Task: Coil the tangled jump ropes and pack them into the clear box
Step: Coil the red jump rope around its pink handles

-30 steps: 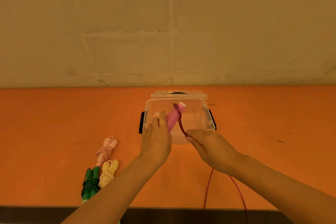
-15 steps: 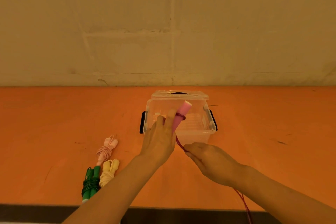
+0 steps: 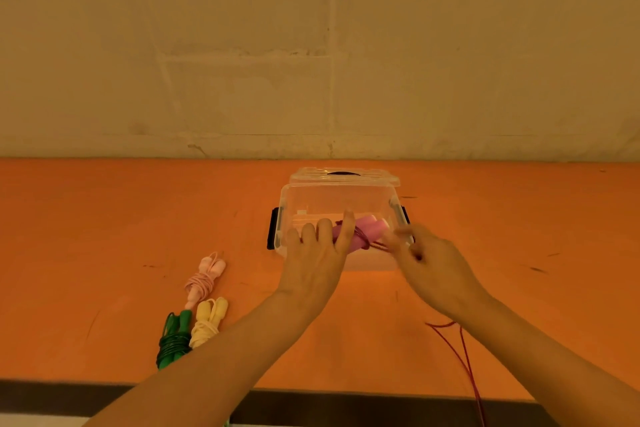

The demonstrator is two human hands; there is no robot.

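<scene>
My left hand (image 3: 317,253) grips the pink handles (image 3: 369,228) of a jump rope, held almost level in front of the clear box (image 3: 311,196). The dark red cord (image 3: 367,243) is wound round the handles and runs to my right hand (image 3: 427,262), which pinches it just right of them; that hand is blurred. More of this cord (image 3: 464,360) trails below my right forearm and off the table's near edge. The box stands open at the table's middle, black latches at its sides.
The box's clear lid (image 3: 344,175) lies behind it. Three coiled ropes lie at the front left: a light pink one (image 3: 204,279), a yellow one (image 3: 207,321) and a green one (image 3: 173,340). The orange table (image 3: 104,236) ends at a wall behind and a dark edge in front.
The pink handles have tipped from pointing up-right to lying nearly level. My right hand rose from below the handles to their right side, carrying the cord round them.
</scene>
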